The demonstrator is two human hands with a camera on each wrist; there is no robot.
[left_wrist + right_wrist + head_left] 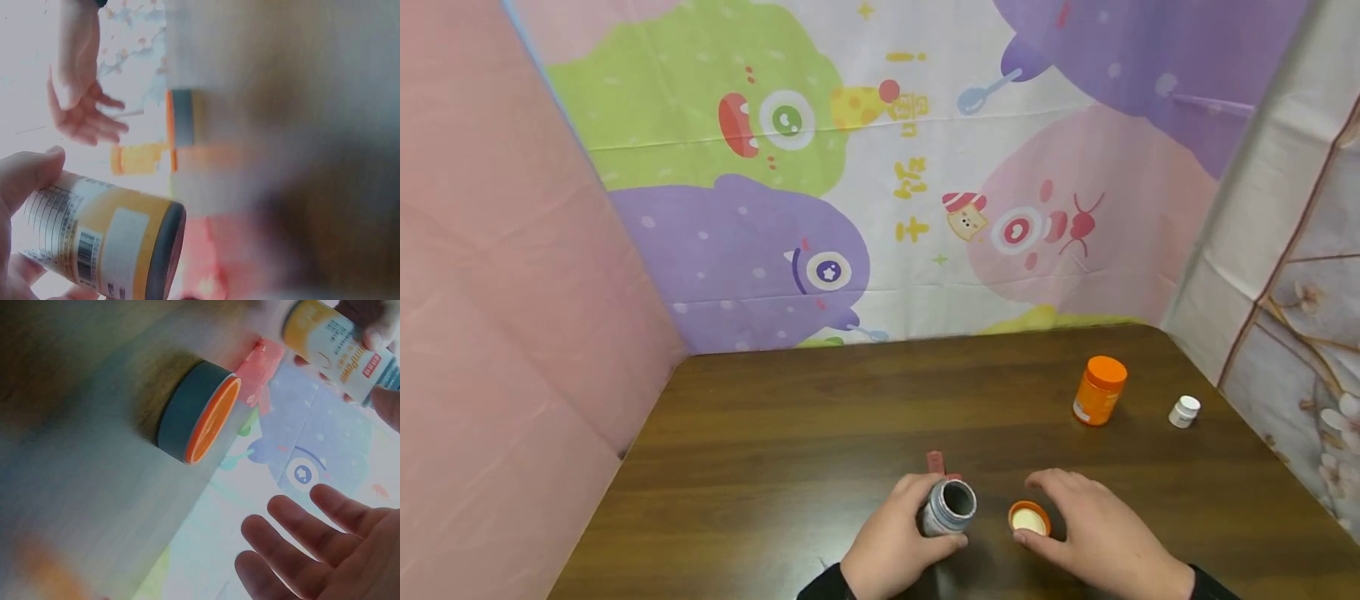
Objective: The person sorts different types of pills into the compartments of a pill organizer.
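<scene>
Uncapped jar (937, 514) held in left hand (891, 540); right hand (1088, 530) wide beside upturned lid (1028, 518); lid handling apparently in progress, narrower grasp likely needed.

A: What is the posture of the left hand (891, 533)?
B: It lies over the near part of the table (760, 433), thumb set opposite the fingers, all curved in a grasp.
A: And the right hand (1097, 533)?
B: Nearer the table's right edge; thumb and index finger stand apart, and the right wrist view shows four fingers relaxed and slightly parted.
A: The arms?
B: Both enter from below, each wrist bordered by a dark sleeve (827, 583).
</scene>
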